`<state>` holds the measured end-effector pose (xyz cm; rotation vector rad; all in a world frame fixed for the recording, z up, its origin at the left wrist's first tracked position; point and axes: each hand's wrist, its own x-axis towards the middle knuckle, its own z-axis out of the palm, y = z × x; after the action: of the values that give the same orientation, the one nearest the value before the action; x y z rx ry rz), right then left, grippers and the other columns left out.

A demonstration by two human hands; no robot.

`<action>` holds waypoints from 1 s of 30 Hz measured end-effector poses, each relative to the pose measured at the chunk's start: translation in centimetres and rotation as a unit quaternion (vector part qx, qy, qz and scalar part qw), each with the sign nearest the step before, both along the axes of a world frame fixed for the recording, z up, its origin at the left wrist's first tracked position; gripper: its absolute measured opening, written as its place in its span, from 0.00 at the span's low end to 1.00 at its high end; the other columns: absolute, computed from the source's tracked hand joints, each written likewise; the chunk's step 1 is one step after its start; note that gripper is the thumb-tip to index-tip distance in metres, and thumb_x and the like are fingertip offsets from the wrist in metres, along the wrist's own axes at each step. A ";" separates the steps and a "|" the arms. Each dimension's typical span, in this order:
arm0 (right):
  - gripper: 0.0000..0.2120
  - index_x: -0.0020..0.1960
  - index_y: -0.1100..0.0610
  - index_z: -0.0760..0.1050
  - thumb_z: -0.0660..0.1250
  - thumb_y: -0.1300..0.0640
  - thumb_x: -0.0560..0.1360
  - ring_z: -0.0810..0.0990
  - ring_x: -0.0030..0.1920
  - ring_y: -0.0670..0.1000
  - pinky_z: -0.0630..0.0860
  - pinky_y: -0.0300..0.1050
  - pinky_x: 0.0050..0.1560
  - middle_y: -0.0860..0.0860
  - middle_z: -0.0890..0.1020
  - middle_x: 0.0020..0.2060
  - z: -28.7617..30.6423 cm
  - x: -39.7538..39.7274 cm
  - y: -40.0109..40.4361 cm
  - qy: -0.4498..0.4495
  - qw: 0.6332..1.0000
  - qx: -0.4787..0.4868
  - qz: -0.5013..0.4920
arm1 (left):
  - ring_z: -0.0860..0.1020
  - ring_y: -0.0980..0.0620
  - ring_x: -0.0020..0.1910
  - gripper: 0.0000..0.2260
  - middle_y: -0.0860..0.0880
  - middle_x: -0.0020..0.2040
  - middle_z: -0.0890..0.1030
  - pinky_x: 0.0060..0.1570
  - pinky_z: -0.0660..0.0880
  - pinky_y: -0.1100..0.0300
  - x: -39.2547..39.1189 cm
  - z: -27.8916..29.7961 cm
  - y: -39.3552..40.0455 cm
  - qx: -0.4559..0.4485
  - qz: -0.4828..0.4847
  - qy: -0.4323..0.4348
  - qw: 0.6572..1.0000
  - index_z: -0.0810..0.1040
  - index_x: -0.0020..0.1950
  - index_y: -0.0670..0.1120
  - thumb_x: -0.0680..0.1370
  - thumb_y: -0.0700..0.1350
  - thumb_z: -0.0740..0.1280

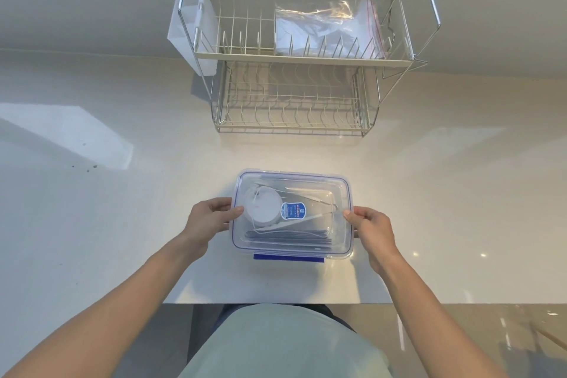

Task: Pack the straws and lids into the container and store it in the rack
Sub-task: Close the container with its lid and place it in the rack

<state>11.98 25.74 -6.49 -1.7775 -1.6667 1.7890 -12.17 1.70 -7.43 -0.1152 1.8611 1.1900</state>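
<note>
A clear plastic container [340, 190] with a blue-trimmed lid on top and a blue clip at its near side sits on the white counter in front of me. Through the lid I see a stack of white round lids [263, 205] at the left and dark straws [288, 237] lying along the near side. My left hand [211, 218] grips the container's left edge, thumb on the lid. My right hand [372, 232] grips its right edge the same way. The two-tier wire rack [294, 55] stands behind the container against the wall.
A clear zip bag [328, 29] lies on the right of the rack's top tier; a white plastic holder [190, 31] hangs on its left end. The lower tier [288, 101] holds nothing. The counter's front edge [276, 303] runs just before my body.
</note>
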 end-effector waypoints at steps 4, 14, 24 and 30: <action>0.10 0.54 0.60 0.84 0.73 0.55 0.77 0.82 0.43 0.51 0.75 0.40 0.43 0.52 0.87 0.44 1.0 -2.4 2.1 0.009 1.000 0.015 0.020 | 0.84 0.41 0.56 0.22 0.39 0.58 0.83 0.53 0.83 0.48 -1.4 0.0 0.8 -0.011 -0.053 -0.006 0.999 0.78 0.62 0.41 0.72 0.47 0.80; 0.33 0.63 0.65 0.77 0.75 0.40 0.72 0.83 0.57 0.58 0.79 0.55 0.63 0.59 0.85 0.55 0.6 0.1 -5.1 0.075 0.975 -0.178 -0.111 | 0.72 0.44 0.71 0.42 0.45 0.75 0.72 0.64 0.70 0.54 -4.9 2.3 9.6 -0.059 -0.252 0.126 0.958 0.69 0.76 0.39 0.73 0.66 0.72; 0.18 0.63 0.57 0.80 0.69 0.47 0.79 0.84 0.61 0.58 0.76 0.55 0.67 0.59 0.86 0.57 1.1 0.1 -8.9 0.164 0.915 -0.298 -0.216 | 0.67 0.50 0.39 0.26 0.50 0.39 0.67 0.39 0.62 0.59 -6.9 1.9 14.4 -0.093 -0.381 0.094 0.915 0.74 0.35 0.40 0.69 0.62 0.78; 0.17 0.59 0.64 0.78 0.70 0.51 0.80 0.86 0.53 0.61 0.83 0.51 0.53 0.64 0.84 0.54 1.7 -0.6 -9.2 0.147 0.904 -0.310 -0.256 | 0.81 0.49 0.53 0.14 0.49 0.52 0.85 0.53 0.77 0.56 -7.2 2.2 16.5 -0.028 -0.462 0.155 0.873 0.87 0.55 0.44 0.72 0.46 0.78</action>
<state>11.37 16.57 -4.83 -1.7777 -0.4590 2.2877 -19.37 18.20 -5.22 0.8941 1.8421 0.4817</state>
